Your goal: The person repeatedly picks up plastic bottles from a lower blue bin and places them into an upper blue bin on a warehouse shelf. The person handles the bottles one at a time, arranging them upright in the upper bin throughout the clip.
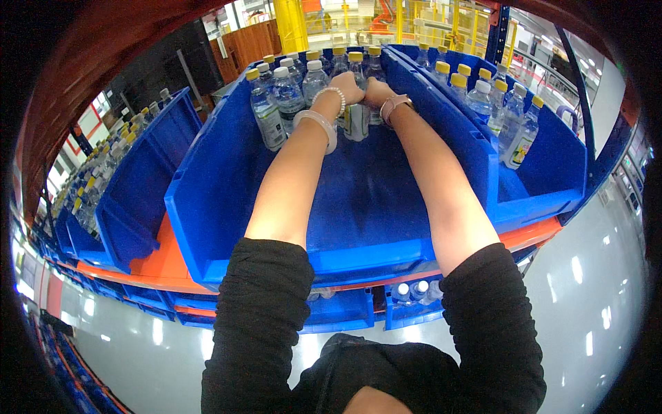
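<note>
Both my arms reach into a wide blue plastic bin [362,196]. Around the middle of a clear plastic bottle [357,125] with a yellow cap, my left hand [347,88] is closed. My right hand [378,93] is curled against the right side of that bottle, in front of another yellow-capped bottle [375,57]; its fingertips are hidden, so which bottle it grips is unclear. To the left stand upright bottles with white and yellow caps, among them a labelled bottle [269,124] and a white-capped bottle [314,77].
At right, a neighbouring blue bin [543,199] contains several bottles [522,134]. More blue bins [139,171] full of bottles line the orange shelf [168,253] at left. Lower bins [346,310] sit beneath. A blue rack post [497,39] rises behind, near yellow fencing [439,26].
</note>
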A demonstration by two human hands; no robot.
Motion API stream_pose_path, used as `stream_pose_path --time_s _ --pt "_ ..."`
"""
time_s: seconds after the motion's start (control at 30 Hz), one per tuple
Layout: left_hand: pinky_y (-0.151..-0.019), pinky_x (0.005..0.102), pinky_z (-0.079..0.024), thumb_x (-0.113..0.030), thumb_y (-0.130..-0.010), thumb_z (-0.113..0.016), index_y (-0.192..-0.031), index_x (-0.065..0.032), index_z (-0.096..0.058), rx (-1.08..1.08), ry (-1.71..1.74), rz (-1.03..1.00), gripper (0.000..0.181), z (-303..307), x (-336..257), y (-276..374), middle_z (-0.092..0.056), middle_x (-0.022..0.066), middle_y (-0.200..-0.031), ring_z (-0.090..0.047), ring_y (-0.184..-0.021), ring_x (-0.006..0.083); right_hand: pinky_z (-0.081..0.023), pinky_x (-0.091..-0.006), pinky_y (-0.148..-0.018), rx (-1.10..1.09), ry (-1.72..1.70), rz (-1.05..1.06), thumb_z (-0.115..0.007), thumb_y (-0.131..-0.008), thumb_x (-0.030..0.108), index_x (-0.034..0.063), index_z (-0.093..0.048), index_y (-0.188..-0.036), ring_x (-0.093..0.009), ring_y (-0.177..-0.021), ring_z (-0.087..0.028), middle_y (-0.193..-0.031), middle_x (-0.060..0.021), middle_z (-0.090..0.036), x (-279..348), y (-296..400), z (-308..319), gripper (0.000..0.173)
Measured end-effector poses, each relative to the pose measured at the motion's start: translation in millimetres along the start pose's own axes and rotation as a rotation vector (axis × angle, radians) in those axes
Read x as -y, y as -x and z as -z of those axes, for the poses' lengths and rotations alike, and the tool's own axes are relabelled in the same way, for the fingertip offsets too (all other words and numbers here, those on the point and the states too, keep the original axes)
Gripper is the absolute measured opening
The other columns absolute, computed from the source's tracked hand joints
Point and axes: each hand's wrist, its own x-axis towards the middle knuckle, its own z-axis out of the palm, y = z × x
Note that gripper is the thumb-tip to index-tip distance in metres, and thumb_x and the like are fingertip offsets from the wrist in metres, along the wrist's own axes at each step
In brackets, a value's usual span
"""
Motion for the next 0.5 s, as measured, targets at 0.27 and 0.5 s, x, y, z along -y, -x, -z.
stream_pose_path --time_s 0.27,0.5 --pt "-0.09 0.0376 -0.045 -0.025 -0.072 -0.063 -0.112 0.0063 -0.053 0.053 0.013 0.096 0.052 8 -11 8 -0.056 0.0272 -0.113 -0.054 -0.108 0.0365 -0.046 -0.0401 -0.088 0.206 0.177 0.132 -0.064 -0.074 0.048 0.0002 -0.056 -0.114 -0.033 -0.108 -0.056 -0.115 -0.0208 -0.058 -9 -9 -9 0.062" --pt "-0.088 0.0378 -0.046 -0.03 -0.068 -0.066 -0.111 0.0112 -0.053 0.084 -0.065 0.116 0.061 12 9 12 -0.056 0.0295 -0.112 -0.057 -0.105 0.0362 -0.045 -0.0368 -0.089 0.205 0.369 0.364 -0.052 -0.085 0.037 0.0092 -0.062 -0.111 -0.027 -0.102 -0.06 -0.112 -0.0155 -0.061 16 33 -18 0.039"
